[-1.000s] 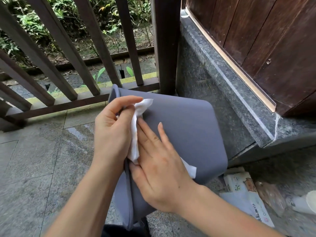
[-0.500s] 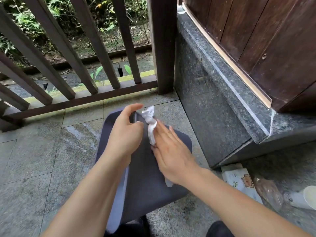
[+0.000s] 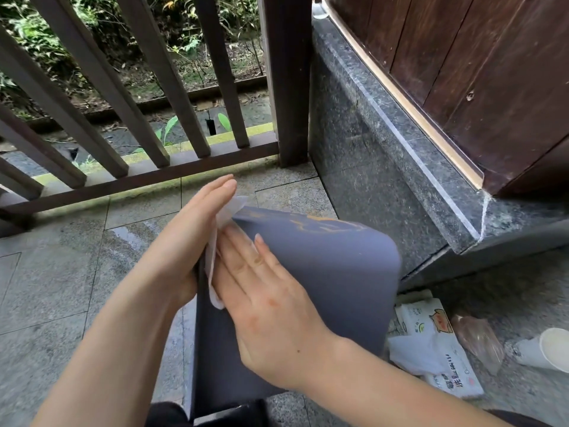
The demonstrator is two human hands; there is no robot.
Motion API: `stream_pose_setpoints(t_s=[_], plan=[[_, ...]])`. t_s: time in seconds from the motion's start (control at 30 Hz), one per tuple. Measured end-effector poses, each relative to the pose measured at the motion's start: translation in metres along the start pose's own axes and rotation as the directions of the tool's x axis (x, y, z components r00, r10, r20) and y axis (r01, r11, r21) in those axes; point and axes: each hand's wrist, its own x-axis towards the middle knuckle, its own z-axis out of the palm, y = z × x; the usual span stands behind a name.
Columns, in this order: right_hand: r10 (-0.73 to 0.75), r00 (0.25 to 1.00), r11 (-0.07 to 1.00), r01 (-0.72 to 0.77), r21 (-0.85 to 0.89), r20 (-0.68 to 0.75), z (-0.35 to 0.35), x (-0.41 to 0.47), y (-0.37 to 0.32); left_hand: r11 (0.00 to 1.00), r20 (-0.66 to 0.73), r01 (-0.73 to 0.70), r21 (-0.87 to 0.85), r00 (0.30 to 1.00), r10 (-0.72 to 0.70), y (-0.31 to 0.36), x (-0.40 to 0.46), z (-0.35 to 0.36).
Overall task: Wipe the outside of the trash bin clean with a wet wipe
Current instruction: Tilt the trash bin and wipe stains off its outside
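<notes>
A blue-grey trash bin [image 3: 323, 272] is held tilted above the stone floor, one broad side facing up, with an orange mark near its far edge. A white wet wipe [image 3: 212, 263] lies along the bin's left edge, squeezed between my two hands. My left hand [image 3: 187, 238] presses flat against the bin's left side with fingers straight and the wipe under its palm. My right hand [image 3: 268, 300] lies flat on the upper face, fingers spread, touching the wipe. Most of the wipe is hidden by the hands.
A dark wooden railing [image 3: 129, 118] and post [image 3: 286, 78] stand just beyond the bin. A granite step [image 3: 385, 155] and a wooden door [image 3: 480, 75] rise on the right. A wet wipe pack [image 3: 437, 343], a plastic bag [image 3: 477, 337] and a paper cup [image 3: 548, 349] lie on the floor at lower right.
The bin has been turned and lifted, so its broad face points more to the right. My left hand has gone from curled over the edge to flat against the side, with the wipe between both hands.
</notes>
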Motion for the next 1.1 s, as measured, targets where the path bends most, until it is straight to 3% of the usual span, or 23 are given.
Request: stream_pose_setpoints(t_s=[0.13,0.27,0.37,0.5,0.73,0.97,1.1], plan=[[-0.004,1.000,1.000,0.004,-0.030,0.008,-0.002,-0.001,0.000,0.989,0.072,0.066,-0.136,0.996,-0.056,-0.003,-0.010,-0.003],[-0.018,0.994,0.985,0.036,-0.171,0.110,0.005,-0.009,0.000,0.982,0.140,0.184,-0.045,0.974,-0.176,-0.003,-0.013,0.000],[0.007,0.992,0.963,0.026,-0.267,0.122,0.013,-0.018,-0.003,0.996,0.159,0.081,0.046,0.983,-0.087,-0.005,-0.013,0.004],[0.035,0.999,0.971,-0.026,-0.236,0.033,0.016,-0.013,-0.002,0.994,0.003,-0.013,-0.106,1.000,0.013,-0.003,-0.011,0.010],[0.033,0.999,0.984,-0.038,-0.175,-0.030,0.013,-0.007,0.012,0.892,-0.111,-0.003,-0.451,0.992,-0.053,-0.002,-0.014,-0.003],[0.074,0.986,0.979,-0.100,-0.178,-0.148,0.004,-0.009,0.046,0.800,-0.181,0.046,-0.598,0.965,-0.191,0.000,-0.018,-0.003],[0.222,0.955,0.951,-0.257,-0.174,-0.198,-0.004,-0.007,0.080,0.795,-0.198,0.023,-0.606,0.964,-0.178,-0.001,-0.018,-0.009]])
